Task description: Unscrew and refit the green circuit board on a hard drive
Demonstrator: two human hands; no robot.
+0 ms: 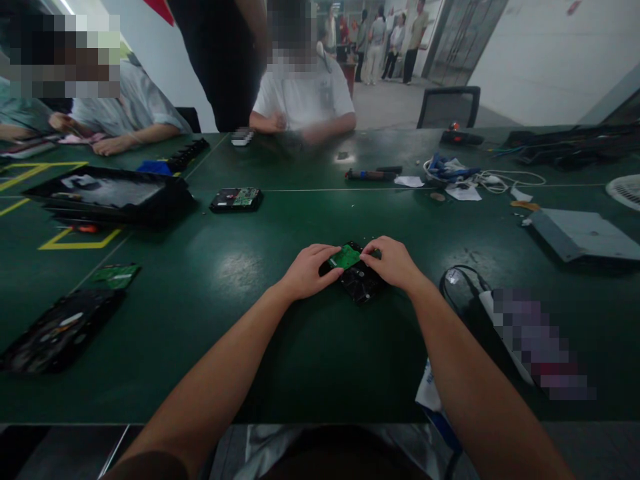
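Observation:
A black hard drive [361,283] lies on the green table [210,280] in front of me, with a small green circuit board [345,257] on top of it. My left hand [309,270] pinches the left edge of the circuit board, fingers curled. My right hand [393,261] rests on the drive's right side, fingertips closed on the board's far corner. Both forearms reach in from the bottom of the view.
Another hard drive [236,199] lies farther back. A black tray [107,193] sits at the left, an opened drive [57,333] and a loose green board [116,275] near left. A screwdriver [371,175], cables [480,177] and a grey case [580,233] lie right. People sit across the table.

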